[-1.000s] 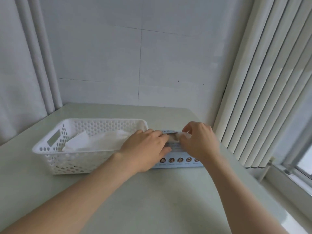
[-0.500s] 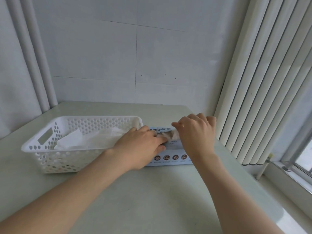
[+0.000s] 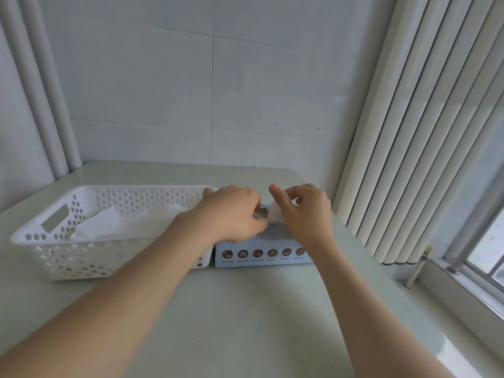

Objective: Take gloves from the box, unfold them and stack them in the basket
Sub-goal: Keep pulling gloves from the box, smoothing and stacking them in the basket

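Now glove [image 3: 275, 215] farther out of box [image 3: 261, 252]

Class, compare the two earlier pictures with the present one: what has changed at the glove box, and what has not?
The right hand has lifted slightly, drawing a white glove up out of the box, pinched in its grip. The left hand stays pressed on the box; the basket and the stacked gloves in it are unmoved.

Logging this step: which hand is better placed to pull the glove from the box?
Right hand: its fingers pinch the glove at the box opening; the left hand rests on the box.
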A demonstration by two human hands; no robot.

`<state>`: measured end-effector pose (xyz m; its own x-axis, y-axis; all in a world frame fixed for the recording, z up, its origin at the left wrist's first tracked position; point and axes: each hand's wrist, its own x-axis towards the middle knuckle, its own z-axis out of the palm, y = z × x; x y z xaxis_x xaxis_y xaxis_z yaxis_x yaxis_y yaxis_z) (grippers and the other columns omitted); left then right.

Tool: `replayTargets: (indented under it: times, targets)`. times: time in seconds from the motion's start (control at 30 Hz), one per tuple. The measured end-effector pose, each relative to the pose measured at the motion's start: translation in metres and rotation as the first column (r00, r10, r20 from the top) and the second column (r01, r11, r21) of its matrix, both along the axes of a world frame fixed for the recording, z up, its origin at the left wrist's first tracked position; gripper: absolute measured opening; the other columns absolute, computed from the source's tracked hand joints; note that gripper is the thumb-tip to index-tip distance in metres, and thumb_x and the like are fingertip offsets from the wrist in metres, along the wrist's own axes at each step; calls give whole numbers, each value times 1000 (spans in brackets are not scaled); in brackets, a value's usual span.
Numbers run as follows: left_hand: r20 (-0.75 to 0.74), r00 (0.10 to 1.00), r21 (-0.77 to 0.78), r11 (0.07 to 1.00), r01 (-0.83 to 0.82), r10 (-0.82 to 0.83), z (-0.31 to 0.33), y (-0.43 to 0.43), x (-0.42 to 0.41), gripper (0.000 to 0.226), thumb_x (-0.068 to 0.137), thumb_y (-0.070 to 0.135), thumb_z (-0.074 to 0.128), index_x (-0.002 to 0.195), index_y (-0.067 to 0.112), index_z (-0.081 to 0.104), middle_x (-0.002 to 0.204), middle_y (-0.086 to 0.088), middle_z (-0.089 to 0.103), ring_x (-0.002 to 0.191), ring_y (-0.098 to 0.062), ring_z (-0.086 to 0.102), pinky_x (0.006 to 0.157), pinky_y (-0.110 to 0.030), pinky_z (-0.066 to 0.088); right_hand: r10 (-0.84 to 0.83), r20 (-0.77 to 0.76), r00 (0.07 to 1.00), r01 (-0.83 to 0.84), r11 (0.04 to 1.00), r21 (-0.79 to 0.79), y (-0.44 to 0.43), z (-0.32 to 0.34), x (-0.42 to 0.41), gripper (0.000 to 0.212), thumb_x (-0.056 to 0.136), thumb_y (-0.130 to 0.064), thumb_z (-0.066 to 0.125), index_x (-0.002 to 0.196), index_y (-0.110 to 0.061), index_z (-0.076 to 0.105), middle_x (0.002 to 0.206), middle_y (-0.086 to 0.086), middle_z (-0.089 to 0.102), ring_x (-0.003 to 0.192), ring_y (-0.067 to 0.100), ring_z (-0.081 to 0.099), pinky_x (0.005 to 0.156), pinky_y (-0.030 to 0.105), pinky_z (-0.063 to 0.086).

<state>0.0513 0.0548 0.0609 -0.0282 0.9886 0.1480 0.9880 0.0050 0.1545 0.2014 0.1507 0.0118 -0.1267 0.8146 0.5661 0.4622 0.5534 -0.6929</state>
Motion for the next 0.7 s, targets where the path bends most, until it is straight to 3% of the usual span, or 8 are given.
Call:
replayTargets:
  times: [0.07, 0.13, 0.2, 0.27, 0.37, 0.47, 0.6, 0.7]
  targets:
    - [153, 988, 97, 995, -23, 8, 1, 8, 5, 25, 92, 52, 67, 105, 30, 71, 101, 9, 72, 102, -20, 65, 100, -48, 49, 2, -20, 1000, -2, 1000, -8, 2, 0, 0, 46, 95, -60, 67, 78, -19, 76, 87, -6, 68, 78, 7, 55, 79, 35, 43]
    - [299, 954, 187, 981, -44, -14, -3, 15, 9, 21, 86, 50, 77, 91, 29, 74, 91, 11, 73, 94, -17, 69, 94, -43, 56, 2, -20, 1000, -2, 1000, -29, 2, 0, -2, 47, 97, -60, 65, 64, -26, 68, 66, -13, 57, 65, 7, 49, 73, 34, 38]
    - [379, 924, 251, 966, -57, -44, -10, 21, 12, 22, 83, 48, 82, 83, 27, 75, 80, 12, 72, 85, -14, 71, 86, -40, 59, 3, -16, 1000, -4, 999, -45, 2, 0, -3, 55, 99, -62, 61, 56, -28, 59, 58, -11, 47, 59, 8, 42, 75, 37, 36]
    - [394, 916, 300, 952, -58, -68, -17, 24, 13, 18, 87, 45, 81, 83, 27, 76, 76, 11, 71, 80, -14, 70, 81, -40, 60, -12, 4, 1000, 12, 999, -47, -2, 2, -3, 55, 101, -62, 58, 59, -27, 62, 62, -10, 52, 61, 9, 47, 79, 41, 41]
    - [393, 917, 328, 942, -73, -66, -24, 26, 9, 13, 96, 40, 72, 88, 30, 76, 76, 11, 72, 78, -14, 69, 80, -41, 60, 26, -93, 995, -34, 996, -83, -12, 11, 1, 45, 106, -49, 57, 75, -24, 76, 55, -20, 60, 60, 0, 59, 75, 31, 44]
    - [405, 912, 336, 938, -90, -57, -25, 28, 5, 12, 99, 32, 68, 91, 29, 76, 79, 13, 72, 79, -13, 69, 79, -41, 60, 85, -147, 985, -94, 994, -54, -19, 16, 7, 14, 94, -27, 66, 96, -23, 79, 78, -16, 75, 80, -3, 68, 75, 22, 49]
    - [460, 886, 349, 929, -122, -56, -24, 28, 4, 15, 100, 27, 65, 91, 25, 76, 86, 12, 71, 85, -13, 68, 80, -35, 58, 68, 134, 989, -64, 997, -31, -22, 6, 5, 37, 75, -46, 68, 109, -33, 72, 95, -17, 74, 90, 2, 67, 87, 34, 56]
    - [516, 855, 325, 935, -143, -49, -23, 29, 3, 15, 103, 26, 61, 93, 24, 72, 90, 10, 71, 89, -16, 68, 82, -34, 56, 37, 165, 986, -38, 999, 7, -18, 0, 1, 37, 82, -51, 77, 113, -35, 69, 97, -18, 73, 94, 7, 67, 95, 46, 53]
